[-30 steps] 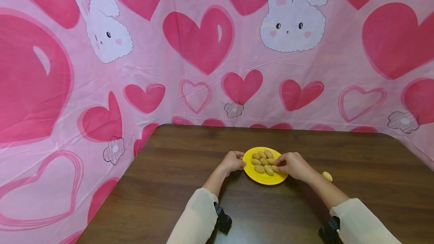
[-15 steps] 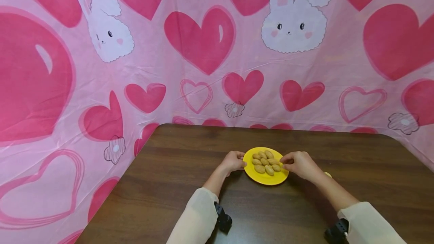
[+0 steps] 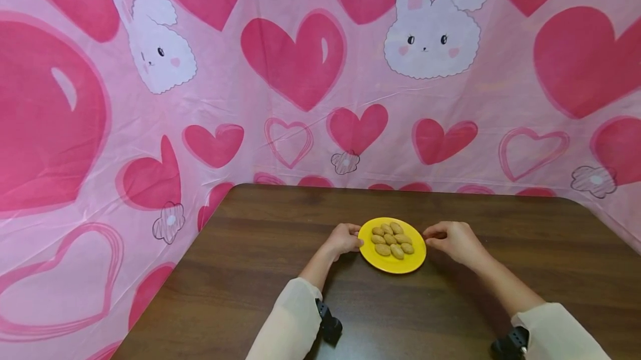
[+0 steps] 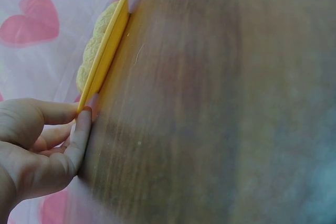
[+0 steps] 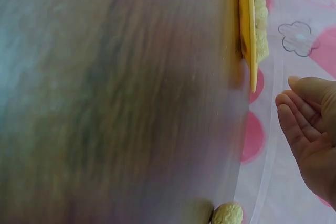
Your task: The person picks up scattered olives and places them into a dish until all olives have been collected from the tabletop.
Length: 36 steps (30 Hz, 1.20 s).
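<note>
A round yellow plate (image 3: 393, 267) lies on the table, bearing several tan oval nuts with rough, wrinkled shells (image 3: 389, 238) bunched together at its middle. My left hand (image 3: 344, 239) pinches the plate's left rim; the left wrist view shows the thumb and fingers on either side of the edge. Just past the right rim is my right hand (image 3: 457, 242), apart from the plate. Its fingers are loosely bent with nothing between them, as the right wrist view shows. One more nut (image 5: 228, 214) lies on the table right of the plate, hidden in the head view by the right forearm.
The dark brown wooden table (image 3: 280, 210) has rounded far corners. Close behind it hangs a pink cloth (image 3: 360, 87) printed with hearts and rabbits. Each wrist carries a small black camera (image 3: 329, 324) below a cream sleeve (image 3: 290, 321).
My right hand has let go of a nut at the right side of the bunch and drawn back rightward off the plate. Its forearm now covers the loose nut. The left hand stays put.
</note>
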### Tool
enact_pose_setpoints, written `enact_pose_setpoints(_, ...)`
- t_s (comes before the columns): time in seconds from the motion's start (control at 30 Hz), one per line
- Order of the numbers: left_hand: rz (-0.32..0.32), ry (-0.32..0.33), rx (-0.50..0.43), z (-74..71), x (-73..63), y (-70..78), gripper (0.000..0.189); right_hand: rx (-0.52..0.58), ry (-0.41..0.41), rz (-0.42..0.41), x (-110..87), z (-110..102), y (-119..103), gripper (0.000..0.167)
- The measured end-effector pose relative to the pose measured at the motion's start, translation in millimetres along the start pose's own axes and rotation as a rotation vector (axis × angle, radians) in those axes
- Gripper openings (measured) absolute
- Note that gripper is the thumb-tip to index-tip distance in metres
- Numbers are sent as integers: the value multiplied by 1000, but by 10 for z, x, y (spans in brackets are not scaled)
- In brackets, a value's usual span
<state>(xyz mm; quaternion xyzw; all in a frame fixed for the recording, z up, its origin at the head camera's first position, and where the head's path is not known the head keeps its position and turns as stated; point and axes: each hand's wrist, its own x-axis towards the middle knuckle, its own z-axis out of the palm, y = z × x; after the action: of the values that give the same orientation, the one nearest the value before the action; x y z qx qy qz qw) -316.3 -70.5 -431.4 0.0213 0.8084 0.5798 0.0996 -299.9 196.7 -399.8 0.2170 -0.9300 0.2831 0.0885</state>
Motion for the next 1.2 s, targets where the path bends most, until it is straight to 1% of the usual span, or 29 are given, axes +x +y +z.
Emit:
enact_pose_setpoints(0.3, 0, 2, 2, 1, -7, 6, 37, -34, 24, 2, -103, -100, 78, 14)
enact_pose_setpoints(0.57, 1, 5, 3, 1, -12, 5, 37, -45, -13, 72, -211, -263, 156, 19)
enact_pose_setpoints(0.67, 1, 0, 4, 6, -11, 9, 37, -49, -11, 99, -256, -318, 188, 20)
enact_pose_setpoints(0.73, 2, -3, 3, 6, -9, 11, 37, -57, -2, 113, -286, -343, 206, 20)
enact_pose_setpoints(0.97, 3, 1, 0, 2, -8, 12, 38, -108, 26, 115, -370, -405, 297, 18)
enact_pose_setpoints(1.2, 6, 4, 0, 5, -12, 12, 39, -160, 4, 139, -449, -471, 414, 15)
